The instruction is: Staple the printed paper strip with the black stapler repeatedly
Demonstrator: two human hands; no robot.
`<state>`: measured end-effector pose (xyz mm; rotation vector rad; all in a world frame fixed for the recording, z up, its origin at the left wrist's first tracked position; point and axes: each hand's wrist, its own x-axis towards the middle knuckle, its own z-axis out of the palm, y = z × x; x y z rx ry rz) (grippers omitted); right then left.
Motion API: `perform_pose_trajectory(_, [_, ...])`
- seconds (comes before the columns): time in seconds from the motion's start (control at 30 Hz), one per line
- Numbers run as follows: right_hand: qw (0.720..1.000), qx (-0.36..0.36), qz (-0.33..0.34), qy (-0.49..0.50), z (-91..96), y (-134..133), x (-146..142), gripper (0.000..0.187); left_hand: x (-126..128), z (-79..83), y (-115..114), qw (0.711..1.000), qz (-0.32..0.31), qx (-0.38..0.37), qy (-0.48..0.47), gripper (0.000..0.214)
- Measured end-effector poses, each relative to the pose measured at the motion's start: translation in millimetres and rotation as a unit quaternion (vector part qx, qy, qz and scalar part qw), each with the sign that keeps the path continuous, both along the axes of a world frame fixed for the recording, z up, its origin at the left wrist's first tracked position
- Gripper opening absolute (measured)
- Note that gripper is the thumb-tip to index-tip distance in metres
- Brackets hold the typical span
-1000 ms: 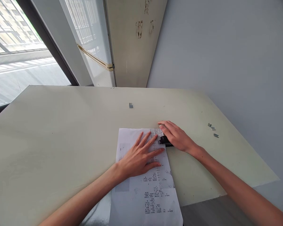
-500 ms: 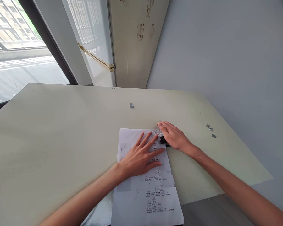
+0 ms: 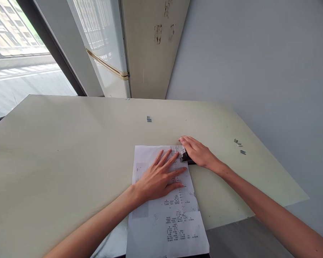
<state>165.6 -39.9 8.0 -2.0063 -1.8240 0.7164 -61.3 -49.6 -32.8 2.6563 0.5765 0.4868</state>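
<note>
Printed paper sheets (image 3: pixel 150 236) lie on the table in front of me, their near end reaching the bottom of the view. My left hand (image 3: pixel 157 179) rests flat on the upper part of the sheets, fingers spread. At the right edge, near the far corner, a black stapler (image 3: pixel 187 158) sits with its front end over the paper. My right hand (image 3: pixel 197 152) is closed over the stapler from above and hides most of it. Whether its jaws are pressed together I cannot tell.
The pale table (image 3: pixel 70 154) has a small group of staple strips (image 3: pixel 149 119) toward its far side. Several more staple strips (image 3: pixel 239 145) are scattered at the right. A grey wall (image 3: pixel 258 53) borders the far right, and a refrigerator (image 3: pixel 148 64) stands behind the table.
The whole view has shifted slightly. Both hands keep their places on the paper and the stapler, with no other clear movement.
</note>
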Motion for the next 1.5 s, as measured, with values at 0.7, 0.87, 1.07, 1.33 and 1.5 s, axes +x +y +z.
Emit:
perform_pose_trajectory(0.7, [0.998,-0.035,-0.005,-0.056,14.7,-4.1,-15.8,0.049,4.4,-8.5,-2.4,1.000,0.009,0.023,0.005,0.052])
perform_pose_trajectory(0.87, [0.997,-0.039,-0.006,-0.067,14.2,-3.9,-17.9,0.045,5.0,-10.4,-2.6,0.999,0.011,0.030,-0.006,0.051])
perform_pose_trajectory(1.07, [0.995,-0.030,0.008,-0.091,9.1,-3.3,-18.3,0.042,5.4,-9.2,-2.9,0.999,0.010,0.032,0.005,0.051])
perform_pose_trajectory(1.33, [0.994,-0.029,0.009,-0.102,7.5,-2.7,-17.6,0.047,6.0,-10.0,-2.5,0.999,0.006,0.034,0.014,0.053])
perform_pose_trajectory(1.5, [0.996,-0.043,0.003,-0.076,8.2,-2.7,-12.4,0.051,5.0,-9.8,-2.1,0.999,0.002,0.030,0.014,0.054])
